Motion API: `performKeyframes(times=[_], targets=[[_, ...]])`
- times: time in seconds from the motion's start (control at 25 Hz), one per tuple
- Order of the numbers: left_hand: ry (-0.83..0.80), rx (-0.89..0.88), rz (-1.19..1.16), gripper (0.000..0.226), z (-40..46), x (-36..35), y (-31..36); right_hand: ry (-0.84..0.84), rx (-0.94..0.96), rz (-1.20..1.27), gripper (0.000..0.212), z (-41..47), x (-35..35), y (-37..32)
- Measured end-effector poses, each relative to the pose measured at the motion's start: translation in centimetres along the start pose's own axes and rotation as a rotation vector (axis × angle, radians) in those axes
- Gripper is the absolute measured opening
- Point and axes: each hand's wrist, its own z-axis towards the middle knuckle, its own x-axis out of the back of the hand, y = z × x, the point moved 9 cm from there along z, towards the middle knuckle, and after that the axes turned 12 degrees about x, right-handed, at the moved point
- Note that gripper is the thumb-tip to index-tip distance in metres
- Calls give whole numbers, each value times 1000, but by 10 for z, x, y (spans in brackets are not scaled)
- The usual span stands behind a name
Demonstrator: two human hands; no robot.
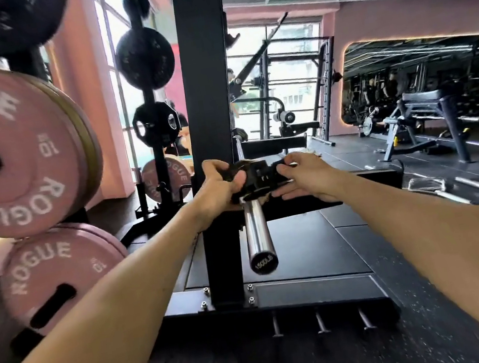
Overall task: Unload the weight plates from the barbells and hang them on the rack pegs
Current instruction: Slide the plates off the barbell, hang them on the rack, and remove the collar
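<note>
Both hands (223, 188) grip black collar (257, 175) | chrome barbell sleeve (258, 231) bare

Single head-worn wide-angle view, looking forward and down, near barbell sleeve (258, 234)

The barbell sleeve (258, 234) is glossy polished metal (mirror-bright), the pink plates (7, 149) matt rubber.

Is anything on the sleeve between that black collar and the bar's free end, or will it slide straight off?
Nothing visible stands in the way. Both the left hand and right hand hold the black collar, and the chrome sleeve from there to its end cap is bare, with no plate on it.
</note>
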Motion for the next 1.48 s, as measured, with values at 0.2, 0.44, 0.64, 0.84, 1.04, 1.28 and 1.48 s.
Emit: performKeyframes(times=[0.2, 0.44, 0.64, 0.84, 1.04, 1.28, 1.48], targets=[[50, 175, -16, 36, -72, 7, 0, -33, -96, -9, 28, -62, -22, -15], [-12, 476, 70, 35, -132, -13, -31, -25, -275, 28, 16, -115, -32, -4], [-34, 518, 59, 36, -139, -22, -52, 21, -357, 57, 16, -133, -35, 22], [-2, 513, 51, 36, -129, -25, -72, 42, -405, 16, 20, -129, -34, 49], [-26, 515, 67, 33, -105, -32, -98, 53, -431, -20, 20, -125, -34, 71], [1, 462, 65, 49, -78, -34, -108, 131, -394, 8, 18, -104, -27, 89], [30, 442, 54, 37, -43, -30, -111, 156, -385, 20, 20, -74, -27, 108]])
